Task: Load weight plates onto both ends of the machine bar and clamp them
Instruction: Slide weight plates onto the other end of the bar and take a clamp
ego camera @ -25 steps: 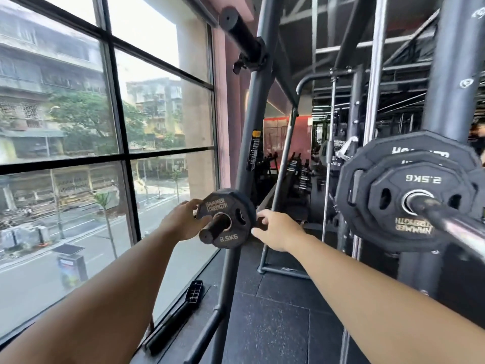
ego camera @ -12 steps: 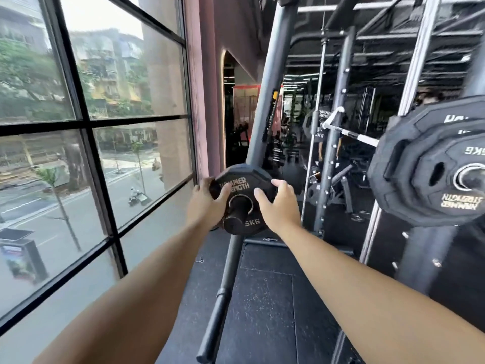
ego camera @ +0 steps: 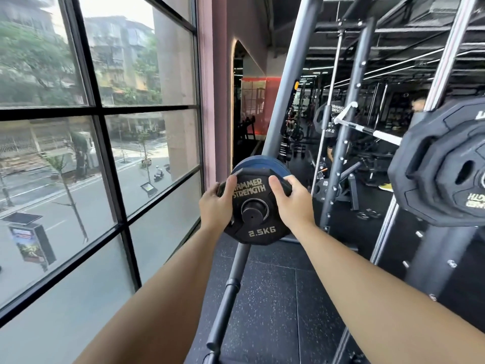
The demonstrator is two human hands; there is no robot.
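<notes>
Two hands grip the 2.5 kg plate (ego camera: 252, 189) at frame centre, left hand (ego camera: 215, 206) and right hand (ego camera: 294, 203) on opposite rims, thumbs on its face. It rides a peg (ego camera: 253, 217) before a blue plate (ego camera: 259, 162); the even grip likely keeps the bore square.

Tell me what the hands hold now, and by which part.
Both hold the black 2.5 kg plate by its upper rim: the left hand on the left side, the right hand on the right, thumbs on its face.
</notes>
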